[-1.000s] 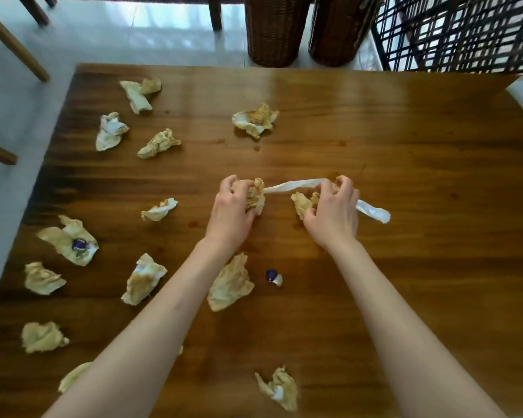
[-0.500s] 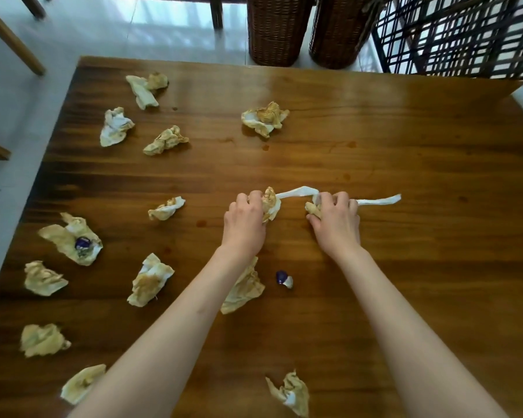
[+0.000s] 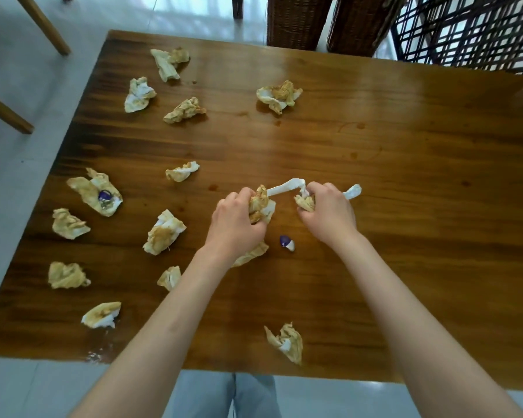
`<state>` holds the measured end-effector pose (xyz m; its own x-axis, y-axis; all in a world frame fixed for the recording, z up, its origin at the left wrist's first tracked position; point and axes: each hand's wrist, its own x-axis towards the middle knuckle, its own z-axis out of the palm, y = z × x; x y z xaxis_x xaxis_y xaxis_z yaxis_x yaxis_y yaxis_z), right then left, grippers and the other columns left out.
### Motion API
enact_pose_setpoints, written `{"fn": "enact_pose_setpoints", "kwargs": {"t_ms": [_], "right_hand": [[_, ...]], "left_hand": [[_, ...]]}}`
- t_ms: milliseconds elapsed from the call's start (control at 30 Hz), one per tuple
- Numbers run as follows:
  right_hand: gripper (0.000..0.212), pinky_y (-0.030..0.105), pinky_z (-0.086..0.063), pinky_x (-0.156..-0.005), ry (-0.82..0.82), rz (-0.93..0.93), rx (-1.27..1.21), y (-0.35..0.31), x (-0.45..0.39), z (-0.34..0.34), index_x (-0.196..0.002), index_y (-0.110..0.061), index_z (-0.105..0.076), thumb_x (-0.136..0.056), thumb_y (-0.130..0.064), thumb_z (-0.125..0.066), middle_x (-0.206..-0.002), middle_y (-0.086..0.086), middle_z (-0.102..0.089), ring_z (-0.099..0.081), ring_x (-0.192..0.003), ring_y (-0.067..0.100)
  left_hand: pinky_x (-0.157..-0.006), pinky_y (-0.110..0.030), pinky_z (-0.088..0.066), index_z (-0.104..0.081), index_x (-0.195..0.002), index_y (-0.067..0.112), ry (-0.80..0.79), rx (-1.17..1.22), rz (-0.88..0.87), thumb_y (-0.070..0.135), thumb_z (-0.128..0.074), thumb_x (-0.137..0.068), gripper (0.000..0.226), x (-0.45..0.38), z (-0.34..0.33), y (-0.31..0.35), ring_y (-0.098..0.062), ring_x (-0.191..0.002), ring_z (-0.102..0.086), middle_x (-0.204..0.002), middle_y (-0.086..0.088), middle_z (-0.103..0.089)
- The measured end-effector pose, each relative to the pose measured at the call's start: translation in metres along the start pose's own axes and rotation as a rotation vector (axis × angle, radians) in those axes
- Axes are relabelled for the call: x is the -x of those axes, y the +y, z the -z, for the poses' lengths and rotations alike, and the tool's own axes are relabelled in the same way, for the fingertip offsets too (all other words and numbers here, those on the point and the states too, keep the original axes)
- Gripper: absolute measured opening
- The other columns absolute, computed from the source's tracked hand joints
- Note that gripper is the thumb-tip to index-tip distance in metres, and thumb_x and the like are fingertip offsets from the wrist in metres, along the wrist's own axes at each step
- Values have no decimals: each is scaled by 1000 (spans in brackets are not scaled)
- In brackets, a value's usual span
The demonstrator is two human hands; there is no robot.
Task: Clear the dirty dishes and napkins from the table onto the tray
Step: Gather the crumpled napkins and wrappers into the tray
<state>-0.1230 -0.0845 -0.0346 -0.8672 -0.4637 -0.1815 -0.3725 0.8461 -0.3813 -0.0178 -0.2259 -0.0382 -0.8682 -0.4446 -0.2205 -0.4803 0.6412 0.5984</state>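
- A brown wooden worktop fills the view over a pale tiled floor; 2 wicker baskets and a dark lattice rack stand beyond its far edge
- Along the left side lie stained, crumpled napkins: one spread open with a small purple wrapper on it, and 3 more balls nearer the front edge
- Farther back on the left, 3 napkins sit near each other but apart
- Toward the middle, a small napkin, a larger wad and a little scrap lie left of the forearms
- The left hand is curled tight round a stained napkin ball, lifted just over the wood; another napkin shows partly under its wrist
- A white twisted strip runs from that ball to the right hand
- A far napkin rests alone at the back centre, and one more near the front edge
- A purple-and-white wrapper lies between the 2 wrists
- The right hand grips a second stained wad, with the strip's white end poking out past its knuckles
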Motion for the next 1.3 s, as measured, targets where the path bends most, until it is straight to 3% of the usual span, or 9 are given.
{"fn": "enact_pose_setpoints", "kwargs": {"t_ms": [133, 233, 467, 700, 833, 967, 1033, 1167, 1300], "right_hand": [[26, 29, -37, -65, -153, 15, -24, -6, 29, -10, -98, -24, -59, -77, -28, -74, -91, -5, -49, -52, -84, 18], [35, 30, -39, -67, -212, 21, 6, -10, 43, -20, -105, -24, -62, -74, -29, -77, -93, -5, -48, -55, -88, 20], [27, 27, -40, -63, -76, -4, 83, -9, 55, -36, -105, -20, -63, -80, -25, -72, -90, -4, -46, -52, -80, 17], [16, 27, -40, -57, 22, 85, 186, -17, 66, -42, -98, -14, -61, -84, -22, -63, -90, 2, -56, -57, -79, 21], [12, 26, -36, -53, 129, 87, 237, -18, 74, -43, -93, -12, -62, -84, -19, -61, -83, 3, -59, -57, -75, 23], [10, 25, -39, -53, 171, 40, 249, -17, 82, -47, -90, -13, -63, -85, -22, -61, -82, 2, -60, -58, -75, 20], [11, 25, -40, -54, 172, 19, 246, -17, 86, -47, -89, -13, -62, -86, -24, -61, -82, 2, -60, -58, -74, 20], [13, 21, -28, -48, 213, 15, 223, -20, 96, -46, -84, -12, -60, -84, -25, -62, -71, -3, -50, -50, -63, 16], [12, 24, -34, -51, 231, 4, 175, -23, 106, -44, -86, -12, -57, -86, -23, -60, -70, -3, -47, -52, -63, 19]], "left_hand": [[-89, -36, -49, -45, -131, 22, -52, -79, 37, 33, -64, -79, 56, 24, -2, -15, -19, -103, -48, -109, 1, -53], [-92, -37, -46, -45, -131, 21, -104, -193, 69, 38, -63, -80, 56, 34, -5, -23, -23, -107, -46, -113, -3, -52], [-86, -34, -43, -43, -121, 17, -144, -272, 57, 42, -77, -72, 64, 46, -11, -27, -24, -105, -45, -113, -6, -48], [-83, -33, -40, -54, -110, 15, -106, -361, -17, 36, -70, -81, 39, 53, -17, -27, -23, -101, -44, -112, -6, -48], [-74, -31, -34, -51, -105, 20, -39, -355, -100, 27, -69, -83, 30, 59, -18, -31, -18, -83, -41, -98, -2, -56], [-71, -31, -31, -49, -105, 22, -37, -318, -160, 26, -69, -83, 30, 62, -16, -40, -17, -78, -41, -83, 4, -48], [-71, -31, -32, -49, -104, 21, -44, -284, -174, 26, -69, -83, 30, 63, -13, -42, -16, -78, -42, -83, 5, -46], [-68, -28, -35, -49, -101, 19, -30, -147, -188, 19, -70, -82, 28, 68, -7, -45, -15, -77, -46, -84, 4, -49], [-65, -24, -36, -50, -94, 20, -22, 40, -206, 11, -72, -79, 28, 75, -3, -44, -13, -79, -50, -89, 2, -56]]}}
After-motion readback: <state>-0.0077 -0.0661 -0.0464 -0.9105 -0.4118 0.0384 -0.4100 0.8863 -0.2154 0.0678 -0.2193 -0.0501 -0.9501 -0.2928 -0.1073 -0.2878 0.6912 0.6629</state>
